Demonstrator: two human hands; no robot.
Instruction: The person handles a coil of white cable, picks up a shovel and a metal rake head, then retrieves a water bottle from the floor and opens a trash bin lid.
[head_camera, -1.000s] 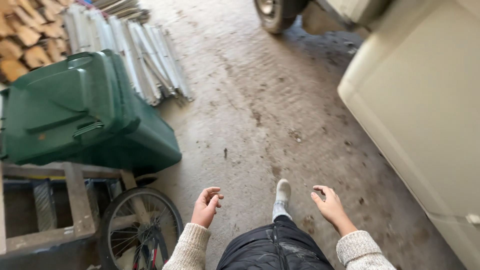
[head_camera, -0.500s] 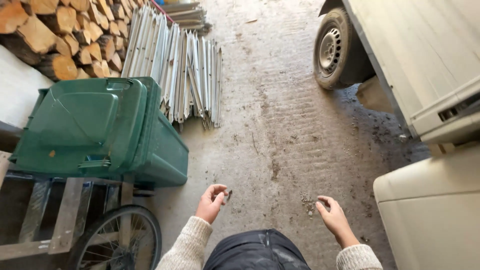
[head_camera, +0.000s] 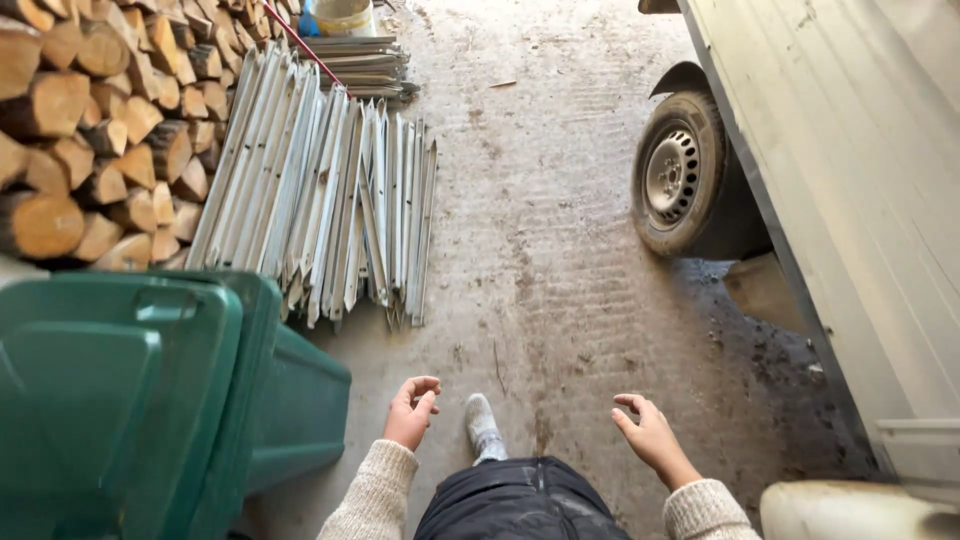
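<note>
My left hand (head_camera: 411, 411) hangs low in front of me with fingers loosely curled and nothing in it, just right of a green wheeled bin (head_camera: 130, 400). My right hand (head_camera: 650, 435) is held out at the same height, fingers apart and empty, above the dirty concrete floor (head_camera: 540, 240). Between the hands I see my dark padded trousers (head_camera: 515, 500) and one light shoe (head_camera: 483, 425) on the ground.
A bundle of pale metal posts (head_camera: 325, 190) lies on the floor ahead left, beside a stack of split firewood (head_camera: 90, 130). A pale vehicle (head_camera: 840, 190) with a dark wheel (head_camera: 678, 172) stands along the right. A bucket (head_camera: 342, 15) sits far back.
The view has moved forward along the floor: the green bin slid to the lower left, the cart and bicycle wheel left the view, the vehicle wheel came closer. Both hands stay empty.
</note>
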